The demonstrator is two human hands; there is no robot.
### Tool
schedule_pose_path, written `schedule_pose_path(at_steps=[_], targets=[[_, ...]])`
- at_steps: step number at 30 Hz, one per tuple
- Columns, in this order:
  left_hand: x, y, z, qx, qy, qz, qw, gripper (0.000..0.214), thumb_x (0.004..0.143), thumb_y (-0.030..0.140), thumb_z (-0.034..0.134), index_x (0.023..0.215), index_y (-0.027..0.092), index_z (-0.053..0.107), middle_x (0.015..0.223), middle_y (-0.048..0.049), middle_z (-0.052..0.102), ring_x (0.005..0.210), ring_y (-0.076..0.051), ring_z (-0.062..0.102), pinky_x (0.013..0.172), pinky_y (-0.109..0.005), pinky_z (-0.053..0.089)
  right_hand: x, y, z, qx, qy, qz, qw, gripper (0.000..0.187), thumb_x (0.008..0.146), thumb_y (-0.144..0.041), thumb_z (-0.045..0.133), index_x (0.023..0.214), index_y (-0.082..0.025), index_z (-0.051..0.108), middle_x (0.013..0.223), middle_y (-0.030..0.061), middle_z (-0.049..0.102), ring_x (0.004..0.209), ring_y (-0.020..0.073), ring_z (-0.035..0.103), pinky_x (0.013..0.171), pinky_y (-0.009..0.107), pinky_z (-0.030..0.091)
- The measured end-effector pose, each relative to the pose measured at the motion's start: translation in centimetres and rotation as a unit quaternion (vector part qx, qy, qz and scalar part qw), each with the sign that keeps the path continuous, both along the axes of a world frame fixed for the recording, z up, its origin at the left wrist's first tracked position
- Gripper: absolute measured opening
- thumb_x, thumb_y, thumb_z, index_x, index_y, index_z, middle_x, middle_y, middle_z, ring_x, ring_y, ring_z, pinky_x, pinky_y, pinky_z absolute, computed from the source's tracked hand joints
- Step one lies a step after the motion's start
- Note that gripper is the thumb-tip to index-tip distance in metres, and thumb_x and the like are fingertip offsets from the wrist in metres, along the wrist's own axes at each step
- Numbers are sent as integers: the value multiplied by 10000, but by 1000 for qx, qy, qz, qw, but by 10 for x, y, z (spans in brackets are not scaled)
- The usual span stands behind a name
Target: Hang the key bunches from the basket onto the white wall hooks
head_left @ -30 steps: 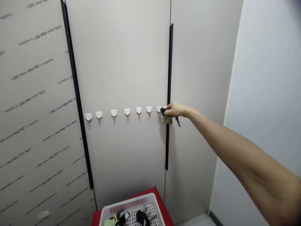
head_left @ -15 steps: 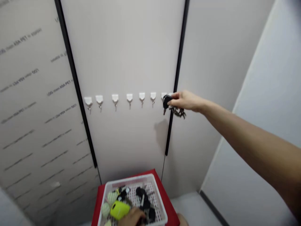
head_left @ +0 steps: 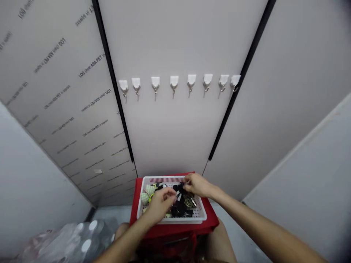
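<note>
The left hand (head_left: 161,204) and right hand (head_left: 196,184) were apart but near each other, both over a white plastic basket (head_left: 161,179) at lower centre of the frame. The right hand's fingertips (head_left: 186,184) were down at the upper edge of a heap of black key fobs (head_left: 179,208), and the left hand lay over the middle of the basket. Whether either hand was closed on an item could not be determined. A tangle of metal keys (head_left: 190,202) lay just right of the black fobs, beside the right wall of the basket. Pale green ribbed items (head_left: 149,190) and a small yellow-green piece (head_left: 150,198) lay toward the basket's left side. The basket stood on a red surface (head_left: 175,230), with the person's bare legs (head_left: 221,237) on either side below it. Higher up, at upper centre, eight white adhesive hooks (head_left: 191,82) ran in a row across grey wall panels (head_left: 178,40) divided by black strips (head_left: 111,73). Plastic-wrapped bottles (head_left: 87,239) sat at lower left.
</note>
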State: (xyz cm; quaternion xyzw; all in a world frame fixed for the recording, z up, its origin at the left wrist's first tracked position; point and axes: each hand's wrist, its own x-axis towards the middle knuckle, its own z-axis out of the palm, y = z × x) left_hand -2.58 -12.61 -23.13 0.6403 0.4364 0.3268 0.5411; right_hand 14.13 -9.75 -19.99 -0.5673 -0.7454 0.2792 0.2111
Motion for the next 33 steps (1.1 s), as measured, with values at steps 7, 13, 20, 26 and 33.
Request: schedule_pose_path(at_steps=[7,13,20,26,33], targets=[[3,56,104,-101,-205,-40,973,515,660,578,159,420,147,308,321,44,324,280,-28,267,333,-165,179,-31,26,84,-13,384,-7,923,510,680,-556,154,410,-161,330,376,-31,349,334,55,311,382,202,257],[15,58,150,-66,-198,-107,972,563,638,619,65,388,156,265,287,40,289,252,-22,208,327,-166,117,-44,35,118,-76,526,75,844,548,650,-614,96,369,-163,225,319,-61,250,266,31,189,317,178,159],[8,56,146,-81,-148,-112,979,571,606,649,53,385,162,254,287,40,277,252,-20,204,328,-169,112,-46,31,113,-89,512,80,851,539,644,-622,132,372,-164,216,311,-64,242,267,25,174,313,174,145],[-2,58,132,-83,-141,-101,981,568,608,643,71,393,158,275,301,38,297,267,-26,235,333,-169,147,-59,31,105,-95,494,77,861,538,646,-616,158,368,-161,231,309,-66,242,263,24,184,312,172,146],[-47,51,55,99,124,55,986,290,626,403,386,562,129,458,508,13,465,489,-85,415,484,-204,312,-71,21,21,-49,156,65,984,362,623,-459,409,459,-137,424,380,-47,379,355,45,323,364,173,226]])
